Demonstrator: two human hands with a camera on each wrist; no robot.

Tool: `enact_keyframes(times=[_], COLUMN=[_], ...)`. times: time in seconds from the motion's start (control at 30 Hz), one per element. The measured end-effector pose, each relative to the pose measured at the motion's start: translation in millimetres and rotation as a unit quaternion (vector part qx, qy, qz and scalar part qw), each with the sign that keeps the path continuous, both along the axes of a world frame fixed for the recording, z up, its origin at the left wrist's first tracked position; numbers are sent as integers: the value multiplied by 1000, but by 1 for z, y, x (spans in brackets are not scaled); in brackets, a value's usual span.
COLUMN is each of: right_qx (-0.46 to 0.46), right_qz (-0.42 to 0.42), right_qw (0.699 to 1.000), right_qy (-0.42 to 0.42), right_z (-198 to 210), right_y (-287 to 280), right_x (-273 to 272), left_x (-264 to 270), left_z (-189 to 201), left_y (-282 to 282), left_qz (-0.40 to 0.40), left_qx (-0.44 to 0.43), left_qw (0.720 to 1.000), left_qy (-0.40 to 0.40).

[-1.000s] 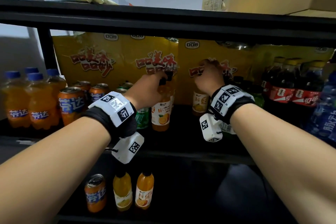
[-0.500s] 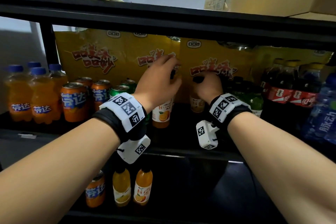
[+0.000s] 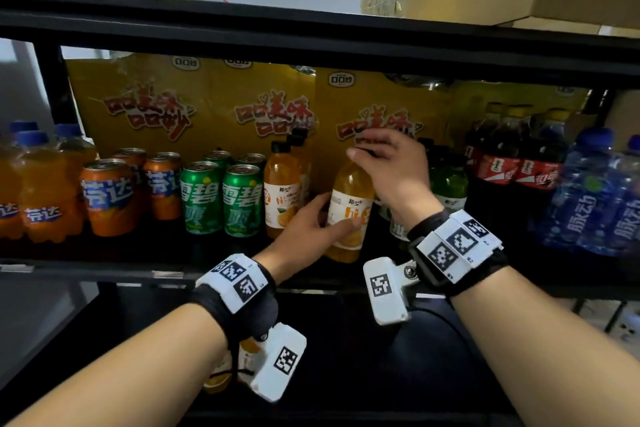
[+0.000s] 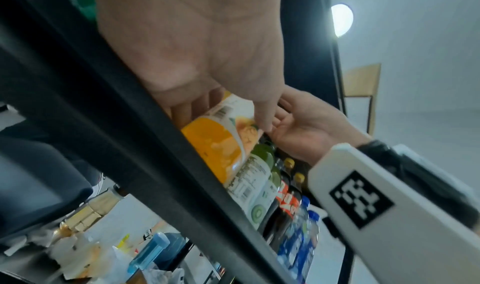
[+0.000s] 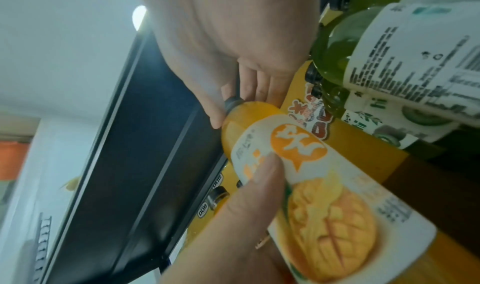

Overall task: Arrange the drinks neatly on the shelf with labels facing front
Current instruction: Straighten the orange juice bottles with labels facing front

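Observation:
A mango juice bottle [image 3: 349, 204] with a white label and black cap leans slightly near the front of the middle shelf [image 3: 104, 269]. My left hand [image 3: 329, 218] grips its lower body, thumb across the label [image 5: 311, 175]. My right hand [image 3: 363, 149] pinches the cap [image 5: 233, 102] from above. The label's mango picture faces me. In the left wrist view my left fingers [image 4: 182, 111] wrap behind the bottle [image 4: 215, 142]. Just to its left stands an orange juice bottle [image 3: 282, 191], free of both hands.
Left of it stand green cans [image 3: 221, 198], orange cans [image 3: 107, 194] and orange soda bottles [image 3: 38, 191]. Green juice bottles [image 3: 450, 184], cola bottles [image 3: 502, 159] and blue water bottles [image 3: 588, 198] crowd the right. Yellow cartons [image 3: 194, 107] line the back. More bottles [image 3: 221, 381] sit on the lower shelf.
My left hand let go of the orange juice bottle's top and moved right onto the mango bottle. My right hand brought that bottle forward by its cap from the back.

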State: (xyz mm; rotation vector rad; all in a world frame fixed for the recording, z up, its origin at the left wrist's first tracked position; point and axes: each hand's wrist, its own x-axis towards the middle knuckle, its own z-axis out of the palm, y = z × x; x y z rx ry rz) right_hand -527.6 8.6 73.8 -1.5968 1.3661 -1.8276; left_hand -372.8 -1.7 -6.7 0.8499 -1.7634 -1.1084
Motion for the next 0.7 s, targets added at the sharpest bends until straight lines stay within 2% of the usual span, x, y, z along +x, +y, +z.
enact_keyframes(times=[0.1,0.23,0.37,0.43,0.6,0.7], right_qx=[5,81,116,119,117,103], right_qz=[24,73,151,155,133,131], right_qw=[999,992,970,966,962,969], right_qy=[-41,-64,-149,-171,-208,-185], right_z=[-8,-44,-70,-73,-80,-86], right_y=[1,5,11,12,6,4], right_x=[5,14,14,14,11,10], left_x=[2,5,7,8,14,16], left_z=[1,0,-1,-2,3,2], left_y=[0,3,3,2,-4,-5], left_qz=[-20,-19,0,-9,-66,-75], left_qx=[21,35,11,26,160,158], left_qw=[998,991,992,993,972,972], left_qy=[48,127,128,117,160,155])
